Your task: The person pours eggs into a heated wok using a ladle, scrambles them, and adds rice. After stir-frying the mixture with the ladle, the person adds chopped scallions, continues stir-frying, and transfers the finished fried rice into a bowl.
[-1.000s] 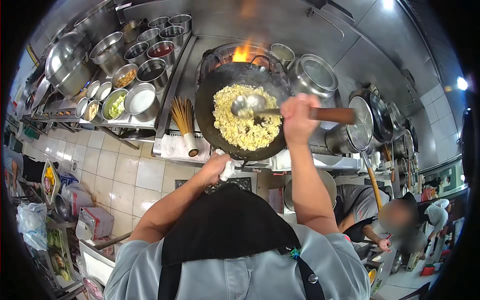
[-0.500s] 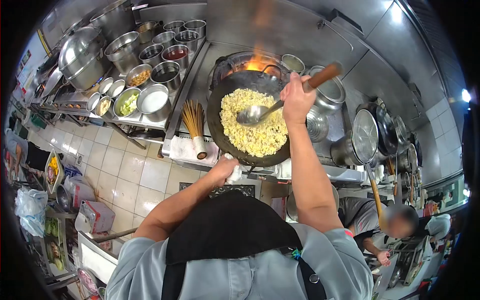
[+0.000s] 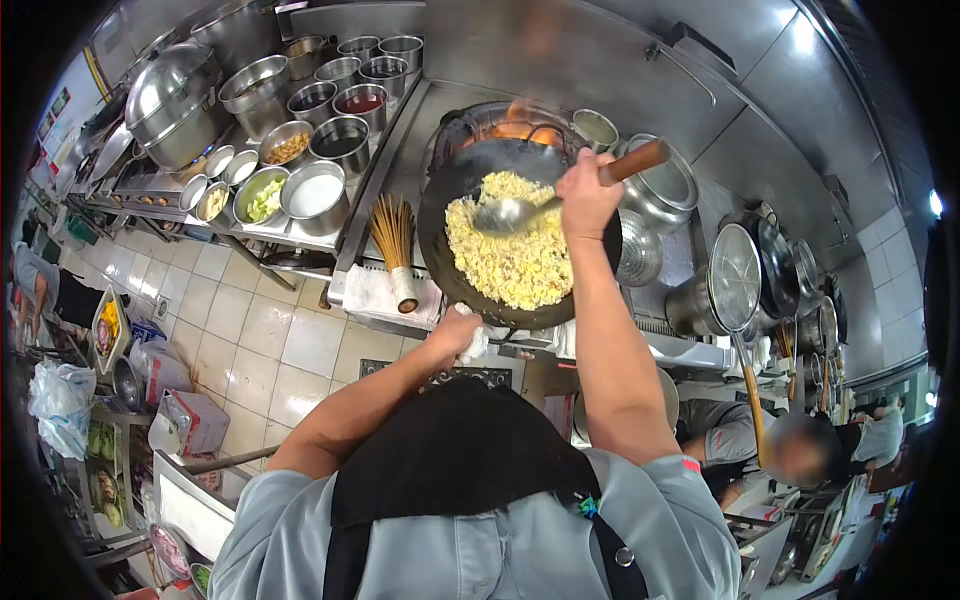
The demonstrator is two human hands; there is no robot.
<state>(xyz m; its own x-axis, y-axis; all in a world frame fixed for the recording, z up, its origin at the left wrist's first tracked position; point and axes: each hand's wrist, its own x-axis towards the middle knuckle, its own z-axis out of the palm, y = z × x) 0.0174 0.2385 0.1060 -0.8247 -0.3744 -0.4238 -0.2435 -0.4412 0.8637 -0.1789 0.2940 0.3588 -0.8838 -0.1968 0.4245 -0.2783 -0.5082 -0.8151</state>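
Egg fried rice (image 3: 515,262) lies in a dark wok (image 3: 445,270) over the burner. My right hand (image 3: 590,195) is wrapped round the ladle (image 3: 505,215), whose wooden handle slants up to the right. The ladle's bowl is in the upper left of the rice. At the wok's near edge, my left hand (image 3: 455,334) is closed on a folded white cloth (image 3: 474,346). The cloth partly hides how that hand meets the rim.
Flames (image 3: 515,128) rise behind the wok. A bamboo brush (image 3: 395,245) rests on a towel to its left, near several metal seasoning pots (image 3: 316,198). On the right are a perforated skimmer (image 3: 640,248), a mesh strainer (image 3: 735,278) and a co-worker (image 3: 735,430).
The rice has shifted, baring more of the wok's upper left side. My right hand and the ladle stay near the same place, and the flame is lower.
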